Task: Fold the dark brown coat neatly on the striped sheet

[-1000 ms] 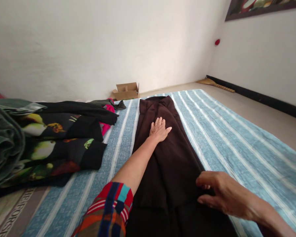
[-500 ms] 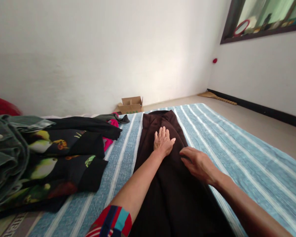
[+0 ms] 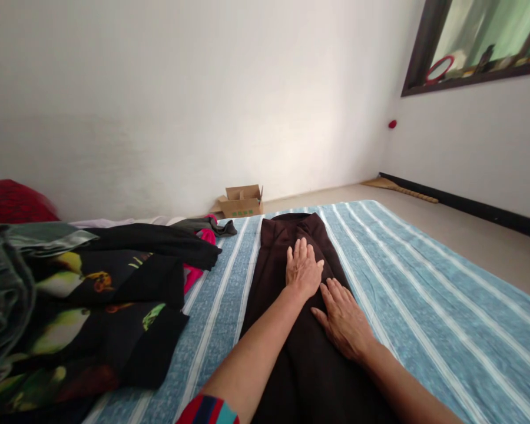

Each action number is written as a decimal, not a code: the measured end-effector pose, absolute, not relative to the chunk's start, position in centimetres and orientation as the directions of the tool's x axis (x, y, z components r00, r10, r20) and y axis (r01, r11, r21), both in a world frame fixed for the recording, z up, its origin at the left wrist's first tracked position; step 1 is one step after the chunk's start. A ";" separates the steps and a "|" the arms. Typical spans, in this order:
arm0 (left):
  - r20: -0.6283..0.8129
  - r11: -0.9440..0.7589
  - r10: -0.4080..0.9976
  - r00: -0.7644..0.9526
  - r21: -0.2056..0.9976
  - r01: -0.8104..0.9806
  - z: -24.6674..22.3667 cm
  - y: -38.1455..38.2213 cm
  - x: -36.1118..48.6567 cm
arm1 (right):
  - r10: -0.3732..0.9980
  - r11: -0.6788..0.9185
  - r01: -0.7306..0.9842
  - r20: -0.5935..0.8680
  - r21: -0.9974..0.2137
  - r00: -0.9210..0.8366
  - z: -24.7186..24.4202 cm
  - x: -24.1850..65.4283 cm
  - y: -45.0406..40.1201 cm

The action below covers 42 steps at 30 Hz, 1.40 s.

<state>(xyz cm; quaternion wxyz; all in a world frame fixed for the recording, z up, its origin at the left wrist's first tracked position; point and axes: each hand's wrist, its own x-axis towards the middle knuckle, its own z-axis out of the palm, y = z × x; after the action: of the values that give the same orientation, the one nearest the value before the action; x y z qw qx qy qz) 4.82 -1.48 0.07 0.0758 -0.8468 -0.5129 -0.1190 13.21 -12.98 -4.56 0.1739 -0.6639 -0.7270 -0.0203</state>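
Dark brown trousers point(image 3: 309, 371) lie lengthwise on a blue and white striped sheet point(image 3: 406, 265), their waist end farthest from me. My left hand point(image 3: 304, 272) rests palm down on the upper part of the trousers, fingers spread. Just below and to the right of it, my right hand point(image 3: 344, 321) lies on the fabric too, flat with its thumb apart. Neither hand grips anything.
On the left are dark patterned clothes point(image 3: 115, 282), a grey-green denim piece point(image 3: 4, 288) and a pink item point(image 3: 192, 277). Beyond the bed stands an open cardboard box point(image 3: 241, 203). A red bundle point(image 3: 15, 200) lies at the far left.
My right hand has flattened onto the trousers with its fingers stretched, closer to my left hand. My left hand still lies on the fabric. The view has tilted up slightly.
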 end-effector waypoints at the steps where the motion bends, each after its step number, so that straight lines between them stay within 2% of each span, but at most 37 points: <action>1: 0.268 -0.462 0.854 0.446 -0.005 0.887 0.2 -1.0 5.4 | 0.956 0.118 0.973 0.289 -0.198 -0.057 -4.6 13.2 -13.0; 6: 0.108 -0.403 0.911 0.399 0.019 0.915 -0.6 0.8 6.9 | 0.937 0.118 0.975 0.345 -0.186 -0.048 -5.3 13.0 -12.9; 11: 0.175 -0.440 0.884 0.433 0.001 0.898 -1.8 1.0 6.6 | 0.931 0.122 0.977 0.362 -0.172 -0.053 -5.6 12.8 -12.9; 16: 0.177 -0.450 0.880 0.441 0.010 0.893 -2.0 1.2 6.5 | 0.928 0.113 0.977 0.372 -0.183 -0.037 -5.5 12.7 -12.9; 20: 0.246 -0.563 0.800 0.548 -0.008 0.826 -1.7 0.3 6.3 | 0.935 0.111 0.975 0.353 -0.191 -0.037 -5.2 12.8 -12.9; 24: 0.197 -0.616 0.772 0.604 -0.001 0.788 -1.6 -1.5 5.3 | 0.941 0.115 0.969 0.335 -0.219 -0.036 -4.8 12.7 -12.8; 29: 0.150 -0.611 0.786 0.600 0.035 0.791 -2.0 -2.4 4.0 | 0.952 0.104 0.968 0.305 -0.229 -0.030 -4.5 12.6 -12.8; 34: 0.164 -0.597 0.793 0.587 0.019 0.802 -1.5 -2.8 4.0 | 0.946 0.107 0.962 0.322 -0.250 -0.021 -4.6 12.6 -12.9; 42: 0.136 -0.513 0.852 0.505 0.025 0.858 -1.0 -5.9 1.9 | 0.944 0.110 0.972 0.328 -0.208 -0.036 -4.4 12.7 -12.9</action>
<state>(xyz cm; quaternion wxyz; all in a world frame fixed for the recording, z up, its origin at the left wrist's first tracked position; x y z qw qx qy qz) 1.86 -5.88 -0.99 0.0227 -0.8673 -0.4929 -0.0656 12.69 -12.91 -4.45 0.1949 -0.6663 -0.7189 -0.0361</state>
